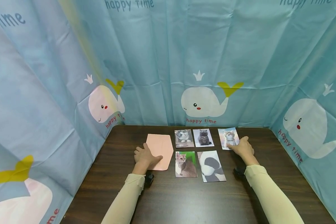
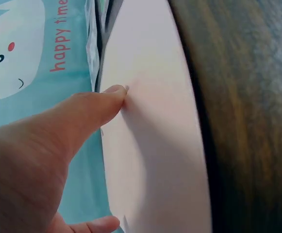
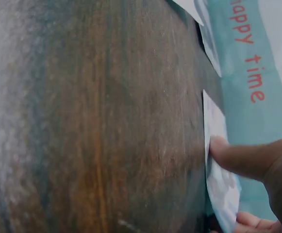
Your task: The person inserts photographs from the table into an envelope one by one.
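My left hand (image 1: 145, 157) lies at the left edge of a pink envelope (image 1: 163, 152). Its thumb rests on the paper, also seen in the left wrist view, while the other fingers spread beyond the edge. At the far right of the cards, my right hand (image 1: 245, 150) pinches a photo card of a kitten on a pale blue background (image 1: 227, 137). In the right wrist view, the thumb presses the face of this card (image 3: 221, 187), and the fingertips sit at its outer edge, partly hidden.
Between the hands lie a grey-and-white cat card (image 1: 184, 143), a dark grey cat card (image 1: 203, 137), a tan cat card with green (image 1: 186, 165) and a grey-and-white picture card (image 1: 212, 166). Whale-printed curtains (image 1: 156, 102) enclose the dark wooden table (image 1: 184, 199).
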Demonstrator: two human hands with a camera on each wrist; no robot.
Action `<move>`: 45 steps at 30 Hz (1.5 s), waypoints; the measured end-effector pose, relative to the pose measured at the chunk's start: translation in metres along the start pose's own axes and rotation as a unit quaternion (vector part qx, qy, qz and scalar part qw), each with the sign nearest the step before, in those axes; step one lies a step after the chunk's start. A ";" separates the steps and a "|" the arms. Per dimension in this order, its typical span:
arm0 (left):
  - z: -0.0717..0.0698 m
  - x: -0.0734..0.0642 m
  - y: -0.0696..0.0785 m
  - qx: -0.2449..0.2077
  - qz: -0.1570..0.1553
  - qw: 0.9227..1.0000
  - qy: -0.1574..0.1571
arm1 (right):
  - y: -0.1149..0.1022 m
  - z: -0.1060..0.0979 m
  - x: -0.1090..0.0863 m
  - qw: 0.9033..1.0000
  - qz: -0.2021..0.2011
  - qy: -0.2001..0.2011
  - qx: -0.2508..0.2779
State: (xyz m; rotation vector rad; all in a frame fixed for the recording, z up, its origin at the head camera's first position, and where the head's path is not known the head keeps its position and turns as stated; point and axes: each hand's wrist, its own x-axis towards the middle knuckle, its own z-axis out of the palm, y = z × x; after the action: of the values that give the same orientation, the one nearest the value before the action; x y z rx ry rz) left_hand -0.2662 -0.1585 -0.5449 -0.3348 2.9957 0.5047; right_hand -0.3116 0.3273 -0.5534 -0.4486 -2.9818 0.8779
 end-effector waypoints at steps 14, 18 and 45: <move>0.001 0.006 -0.004 -0.063 0.028 0.998 -0.001 | 0.000 -0.017 -0.004 0.997 -0.056 -0.014 0.052; 0.002 0.006 -0.003 -0.085 0.029 0.996 0.001 | 0.000 -0.017 -0.009 0.990 -0.029 -0.018 0.135; 0.012 0.003 0.012 -0.150 0.064 0.987 0.010 | -0.107 0.040 -0.066 0.928 -0.122 -0.074 0.345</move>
State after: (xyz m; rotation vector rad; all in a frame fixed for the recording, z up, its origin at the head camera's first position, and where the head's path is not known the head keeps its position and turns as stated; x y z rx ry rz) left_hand -0.2718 -0.1442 -0.5527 -0.1685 2.9719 0.9732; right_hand -0.2809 0.2020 -0.5254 0.0126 -2.4985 1.8609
